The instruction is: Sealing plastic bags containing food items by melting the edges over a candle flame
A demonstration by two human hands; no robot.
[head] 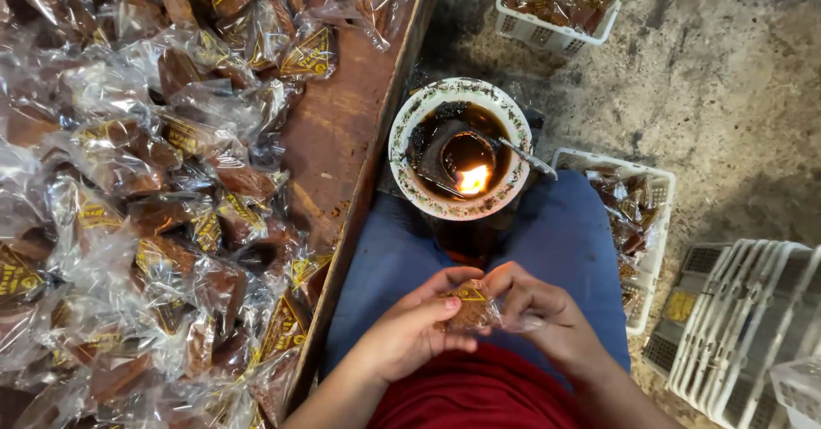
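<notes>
Both hands meet over the person's lap on one small clear plastic packet with a brown square sweet inside and a yellow triangle label (pixel 469 307). The left hand (pixel 416 326) is clamped on the packet's near-left side, thumb on top. The right hand (pixel 537 312) pinches its right end, where the loose clear wrap sticks out beyond the fingers.

Just ahead of the hands, past the knuckles, stands a round white enamelled bowl with a patterned rim, filled with dark liquid (pixel 459 147), with a small open flame (pixel 472 179) burning near the middle and a metal spoon handle (pixel 528 157) leaning out toward the right. The flame is the main risk, as I judge it: thin wrap held too close or too long could shrivel or burn through rather than seal, and the fingertips pinching the end would be the first to feel it. The bowl looks to sit between the knees on blue cloth (pixel 564 249), so a knock of the leg could tip hot liquid onto the lap.

To the left of the left hand runs a worn brown wooden tabletop with a raised edge (pixel 342 138), heaped with many more wrapped brown sweets in clear plastic (pixel 145 207). To the right of the right hand, on a rough stained concrete floor (pixel 727 78), sit white plastic lattice baskets holding packets (pixel 641 215), another one farther ahead (pixel 556 10), and a stack of empty white baskets (pixel 744 326).
</notes>
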